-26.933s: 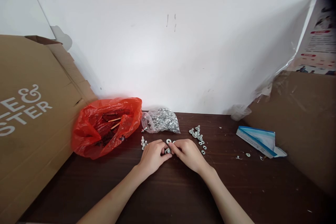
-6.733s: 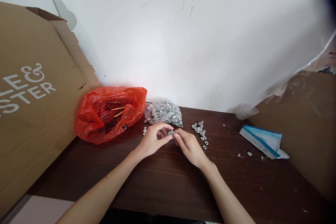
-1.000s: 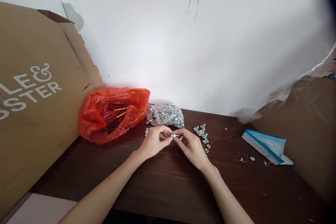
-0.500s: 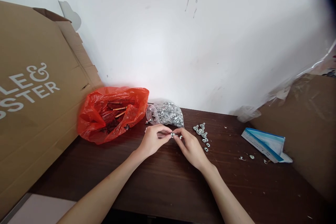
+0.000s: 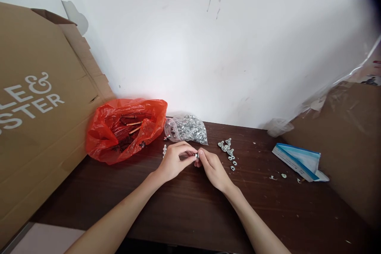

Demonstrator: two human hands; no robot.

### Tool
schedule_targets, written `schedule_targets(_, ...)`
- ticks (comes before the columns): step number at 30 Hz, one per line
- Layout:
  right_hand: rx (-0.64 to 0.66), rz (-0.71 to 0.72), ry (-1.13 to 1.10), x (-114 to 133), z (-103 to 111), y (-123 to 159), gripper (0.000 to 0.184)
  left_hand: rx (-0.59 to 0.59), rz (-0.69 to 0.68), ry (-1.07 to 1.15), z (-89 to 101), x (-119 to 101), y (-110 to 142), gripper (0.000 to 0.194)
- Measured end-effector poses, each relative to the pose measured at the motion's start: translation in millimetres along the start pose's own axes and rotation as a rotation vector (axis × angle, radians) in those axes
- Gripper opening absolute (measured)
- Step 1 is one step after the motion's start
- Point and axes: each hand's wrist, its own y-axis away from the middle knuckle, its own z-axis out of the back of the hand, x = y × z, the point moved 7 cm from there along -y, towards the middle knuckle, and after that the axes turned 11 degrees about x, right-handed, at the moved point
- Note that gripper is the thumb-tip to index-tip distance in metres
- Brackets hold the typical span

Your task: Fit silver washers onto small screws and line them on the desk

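Note:
Over the dark table, my left hand (image 5: 174,161) and my right hand (image 5: 213,168) meet fingertip to fingertip. Both are pinched on a small shiny metal bolt (image 5: 197,155), mostly covered by fingers; whether a nut sits on it I cannot tell. To the right of my right hand lie several loose wide-headed bolts (image 5: 225,148), with several hex nuts (image 5: 232,168) just in front of them. Behind my hands is a clear plastic bag (image 5: 192,129) full of small metal hardware. A few more metal pieces (image 5: 164,150) lie beside my left hand, partly hidden.
An open red plastic bag (image 5: 101,127) with long copper-coloured pieces stands at the left, against a large cardboard box (image 5: 44,147). A blue and white packet (image 5: 297,160), small scraps and a clear plastic cup (image 5: 279,127) are at the right. A white wall (image 5: 178,47) rises behind.
My right fingers have shifted on the bolt, the thumb now lying higher and the fingers curled beneath. The view has moved slightly, and the metal pieces beside my left hand show more.

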Motion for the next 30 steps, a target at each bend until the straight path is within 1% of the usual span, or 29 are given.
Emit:
schedule_targets(3,0.039,0.026,-0.02,4.9,0.5,1.4,0.042,-0.018,0.028,0.062,2.5,3.5,-0.9,0.015)
schedule_targets(7,0.079,0.051,-0.006,8.8,-0.5,3.2,0.035,-0.039,0.048,0.133,5.6,7.1,-1.9,0.018)
schedule_targets(10,0.079,0.053,-0.003,7.6,-1.3,3.1,0.033,-0.034,0.031,0.14,5.5,5.6,-2.8,0.018)
schedule_targets(16,0.065,0.055,-0.063,6.7,-3.0,2.0,0.036,-0.032,-0.015,0.185,5.7,2.2,-4.0,0.014)
schedule_targets(18,0.065,0.056,-0.059,7.7,-3.6,2.1,0.036,-0.048,0.008,0.2,6.5,4.7,-4.1,0.015)
schedule_targets(21,0.061,0.061,-0.027,9.3,-3.7,2.4,0.036,-0.097,0.099,0.19,8.8,12.1,-3.5,0.019)
schedule_targets(24,0.061,0.064,0.005,9.7,-3.6,2.4,0.037,-0.093,0.148,0.175,8.1,15.6,-3.9,0.02)
schedule_targets(30,0.047,0.055,0.014,7.0,-1.8,1.7,0.038,-0.051,0.041,0.202,6.6,5.8,-5.7,0.013)
